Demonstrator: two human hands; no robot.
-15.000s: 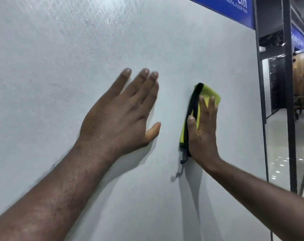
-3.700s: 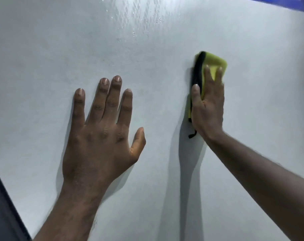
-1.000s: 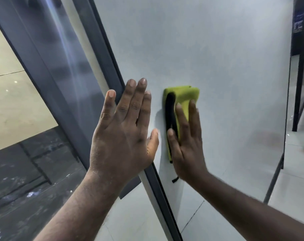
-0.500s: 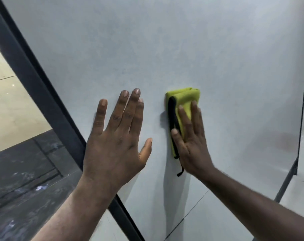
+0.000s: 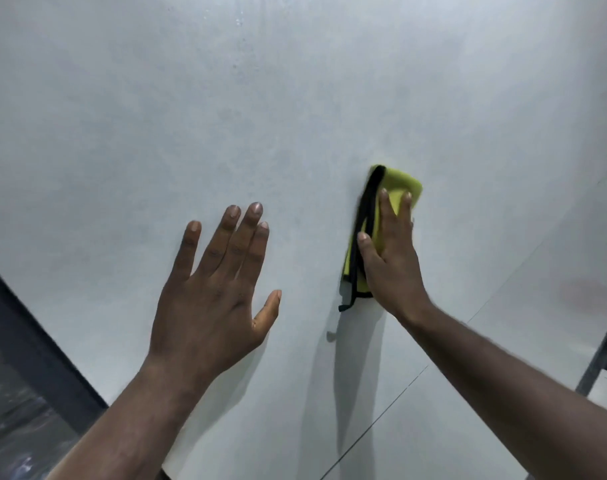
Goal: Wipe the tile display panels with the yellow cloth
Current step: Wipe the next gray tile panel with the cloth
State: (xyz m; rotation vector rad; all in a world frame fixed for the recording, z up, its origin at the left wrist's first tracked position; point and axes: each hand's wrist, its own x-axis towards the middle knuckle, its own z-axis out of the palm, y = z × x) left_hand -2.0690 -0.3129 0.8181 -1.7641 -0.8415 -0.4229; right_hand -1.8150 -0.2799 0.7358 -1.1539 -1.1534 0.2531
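Right hand [image 5: 389, 268] flat, pressing half-covered yellow cloth [image 5: 403, 182] on tile panel [image 5: 295, 98], left hand [image 5: 212, 299] splayed, empty

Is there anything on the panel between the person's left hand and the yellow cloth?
No. In the head view, only bare pale grey tile panel separates the left hand from the yellow cloth, which the right hand presses flat.
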